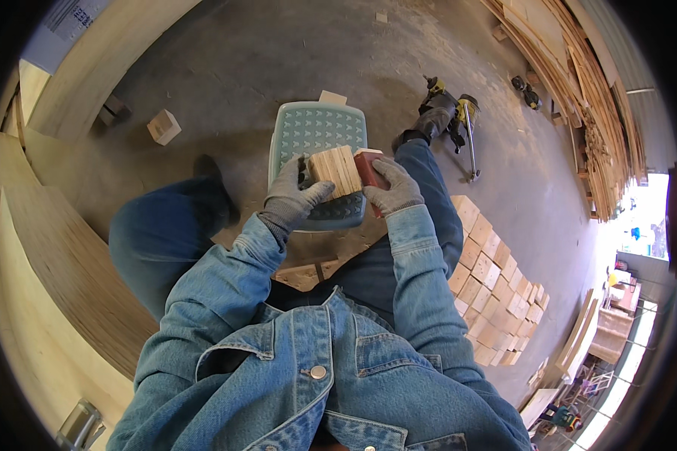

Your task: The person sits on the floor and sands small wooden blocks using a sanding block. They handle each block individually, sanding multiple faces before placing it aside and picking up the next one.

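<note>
Over a pale green plastic stool (320, 124) with a studded top, my gloved left hand (295, 194) grips a light wooden block (335, 171) with layered grain, thumb on its near edge. My right hand (396, 189), also in a grey glove, is closed around a reddish-brown sanding block (368, 167). This sanding block sits against or very close to the right side of the wooden one; contact cannot be made out for sure. The stool stands between my legs, with a small piece of wood (332, 97) at its far edge.
Many cut wooden blocks (493, 278) are stacked at my right. Beyond my right foot lies a yellow-and-black nail gun (459, 113). One loose block (164, 127) rests on the floor at far left. Long boards (75, 255) line the left, and timber strips (579, 90) the far right.
</note>
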Demonstrator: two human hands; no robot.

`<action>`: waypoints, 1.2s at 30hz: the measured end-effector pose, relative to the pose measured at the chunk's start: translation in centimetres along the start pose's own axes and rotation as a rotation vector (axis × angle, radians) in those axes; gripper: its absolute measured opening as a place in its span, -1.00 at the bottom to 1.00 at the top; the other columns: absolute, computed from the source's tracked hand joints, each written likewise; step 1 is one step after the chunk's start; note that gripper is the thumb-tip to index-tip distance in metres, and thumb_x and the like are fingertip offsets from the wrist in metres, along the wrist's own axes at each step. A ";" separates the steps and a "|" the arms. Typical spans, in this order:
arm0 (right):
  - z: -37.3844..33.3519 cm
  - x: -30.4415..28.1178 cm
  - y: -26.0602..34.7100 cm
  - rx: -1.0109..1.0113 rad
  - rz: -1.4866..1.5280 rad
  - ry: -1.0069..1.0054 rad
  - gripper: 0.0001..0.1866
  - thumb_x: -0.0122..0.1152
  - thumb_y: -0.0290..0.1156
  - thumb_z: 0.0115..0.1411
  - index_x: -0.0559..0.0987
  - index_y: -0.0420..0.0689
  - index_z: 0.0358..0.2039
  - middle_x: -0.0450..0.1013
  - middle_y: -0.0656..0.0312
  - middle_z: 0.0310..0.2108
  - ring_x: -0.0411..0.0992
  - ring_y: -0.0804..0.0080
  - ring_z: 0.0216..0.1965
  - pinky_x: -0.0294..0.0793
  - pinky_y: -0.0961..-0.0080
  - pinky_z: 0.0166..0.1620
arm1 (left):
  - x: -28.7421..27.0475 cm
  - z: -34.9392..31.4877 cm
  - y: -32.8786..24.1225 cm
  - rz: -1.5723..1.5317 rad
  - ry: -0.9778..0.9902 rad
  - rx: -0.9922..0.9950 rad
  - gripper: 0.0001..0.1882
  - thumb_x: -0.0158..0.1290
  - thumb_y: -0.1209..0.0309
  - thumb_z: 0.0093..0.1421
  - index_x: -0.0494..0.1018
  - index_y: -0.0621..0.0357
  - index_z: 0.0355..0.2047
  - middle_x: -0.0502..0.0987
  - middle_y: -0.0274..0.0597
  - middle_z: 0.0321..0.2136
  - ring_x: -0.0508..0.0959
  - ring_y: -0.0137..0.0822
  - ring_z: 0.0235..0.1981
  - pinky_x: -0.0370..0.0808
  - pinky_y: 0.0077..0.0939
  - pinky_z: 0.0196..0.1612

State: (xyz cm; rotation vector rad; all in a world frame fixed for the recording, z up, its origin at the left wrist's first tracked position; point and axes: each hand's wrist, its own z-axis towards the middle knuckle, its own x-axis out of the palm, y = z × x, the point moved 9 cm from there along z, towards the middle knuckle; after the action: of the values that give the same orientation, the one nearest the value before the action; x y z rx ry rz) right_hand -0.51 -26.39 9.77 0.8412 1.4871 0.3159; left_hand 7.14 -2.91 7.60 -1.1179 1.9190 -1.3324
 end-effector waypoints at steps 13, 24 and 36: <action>1.3 -1.2 3.8 -0.147 -0.095 -0.080 -0.25 0.63 -0.23 -0.09 0.64 0.00 0.18 0.41 0.11 0.36 0.40 0.03 0.32 0.42 0.27 0.36 | -1.1 -0.3 -2.4 0.078 -0.102 0.271 -0.34 0.41 0.36 0.17 0.44 0.34 0.22 0.60 0.01 0.06 0.60 -0.24 0.09 0.57 -0.34 0.17; -5.6 0.4 1.6 -0.063 0.004 -0.051 -0.27 0.61 -0.29 -0.08 0.63 -0.09 0.18 0.42 -0.01 0.34 0.45 0.01 0.29 0.48 0.25 0.32 | -1.2 -1.3 -1.1 0.499 -0.173 0.381 -0.41 0.52 0.34 -0.13 0.50 0.19 -0.11 0.54 -0.05 -0.15 0.58 -0.08 -0.05 0.58 -0.25 0.06; -6.8 -0.3 1.2 -0.006 0.075 -0.179 -0.26 0.62 -0.24 -0.08 0.63 -0.09 0.18 0.45 -0.03 0.30 0.46 -0.04 0.27 0.49 0.23 0.31 | -0.6 0.9 1.0 0.634 -0.068 0.237 0.31 0.55 0.23 -0.26 0.03 0.16 0.46 0.25 0.21 0.32 0.39 0.16 0.30 0.42 -0.14 0.39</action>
State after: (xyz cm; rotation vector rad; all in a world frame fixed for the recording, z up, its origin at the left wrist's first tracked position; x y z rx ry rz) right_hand -6.58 -23.81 11.65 0.8982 1.2901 0.2923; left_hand 7.88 -2.70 6.34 -0.3766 1.7900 -1.0985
